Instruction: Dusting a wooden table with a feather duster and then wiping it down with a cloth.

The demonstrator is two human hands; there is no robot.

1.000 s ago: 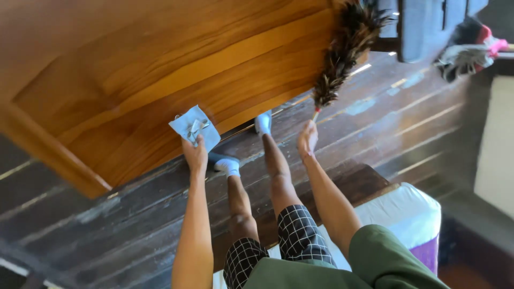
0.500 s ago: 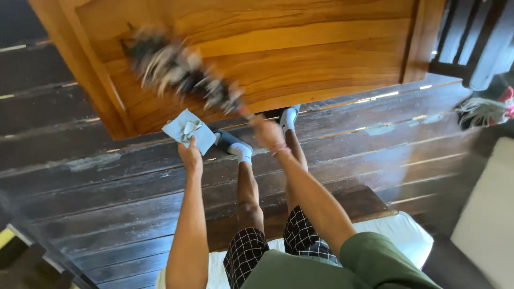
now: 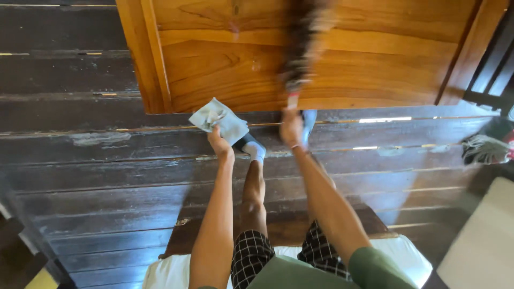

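Observation:
My left hand [image 3: 219,143] grips a crumpled pale blue cloth [image 3: 219,120] just below the front edge of a wooden table [image 3: 332,59]. My right hand [image 3: 292,128] holds the handle of a dark feather duster [image 3: 301,48], whose blurred head lies upright over the middle of the tabletop. Both arms stretch forward over my bare legs and pale blue socks [image 3: 256,150].
Dark worn floorboards [image 3: 96,176] run under and around the table. I sit on a white cushion [image 3: 407,254] over a low wooden bench. A second duster or rag [image 3: 484,150] lies on the floor at the right, beside a pale mat [image 3: 482,246]. Dark railings [image 3: 492,64] stand at the upper right.
The duster has swung from the table's left part to its middle, now pointing straight ahead. The view has shifted so the table sits more centred. My left hand still holds the cloth.

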